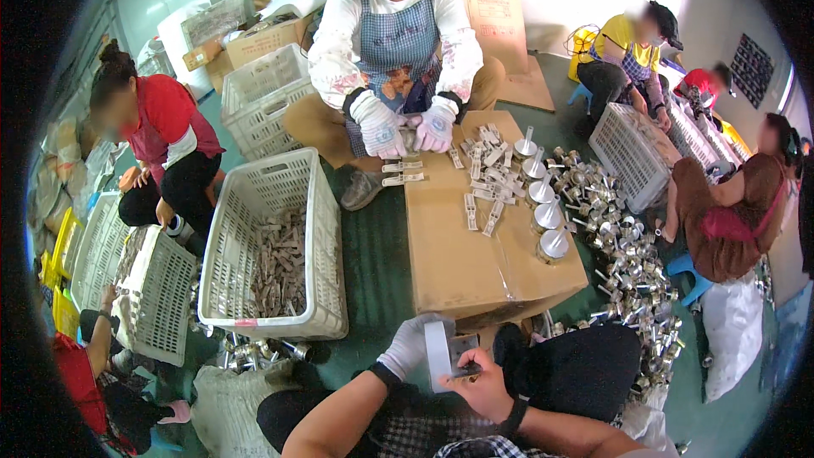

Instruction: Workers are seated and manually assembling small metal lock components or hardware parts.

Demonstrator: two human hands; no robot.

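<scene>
My left hand [405,346], in a white knit glove, is closed around the far left side of a slim white rectangular box [437,354]. Its right side shows a grey, partly see-through face whose details are too small to make out. My bare right hand [485,388] pinches the box's near right edge with thumb and fingers. Both hands are above my lap, just in front of a brown cardboard box [454,259]. On that box lie loose metal clips [492,171], and along its right side stands a row of round metal pieces with upright stems [547,215].
Opposite sits a person whose gloved hands [409,129] hold a small clip. A white crate [326,276] of clips stands left, a heap of stemmed metal parts [644,322] lies right, and a white sack [242,411] is near left. Other people work beside crates on both sides.
</scene>
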